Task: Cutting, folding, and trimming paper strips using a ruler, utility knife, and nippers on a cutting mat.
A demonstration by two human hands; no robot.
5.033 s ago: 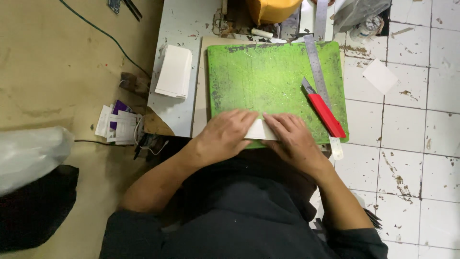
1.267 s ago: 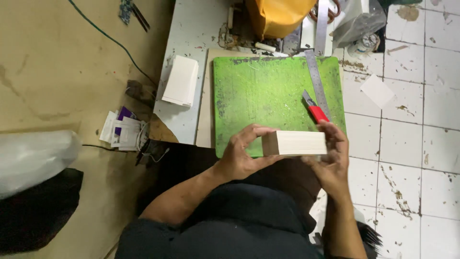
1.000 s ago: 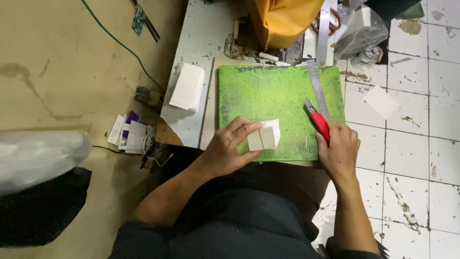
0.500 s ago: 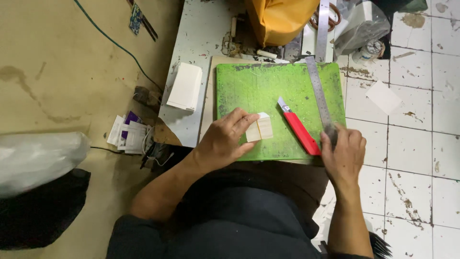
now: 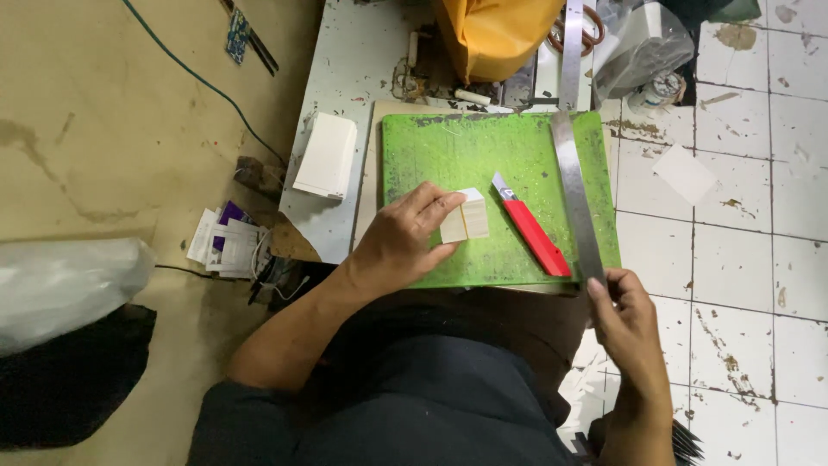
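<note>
My left hand presses a small folded cream paper piece flat onto the green cutting mat. A red utility knife with its blade out lies on the mat just right of the paper. My right hand grips the near end of a long steel ruler, which lies along the mat's right edge.
A white stack of paper sits on a grey board left of the mat. An orange bag, a clear plastic bag and clutter lie beyond. A paper scrap rests on the white floor tiles at right. Small packets lie at left.
The folded paper was held up in both hands, then laid on the mat under my left hand. My right hand set the knife down on the mat and took the ruler's near end.
</note>
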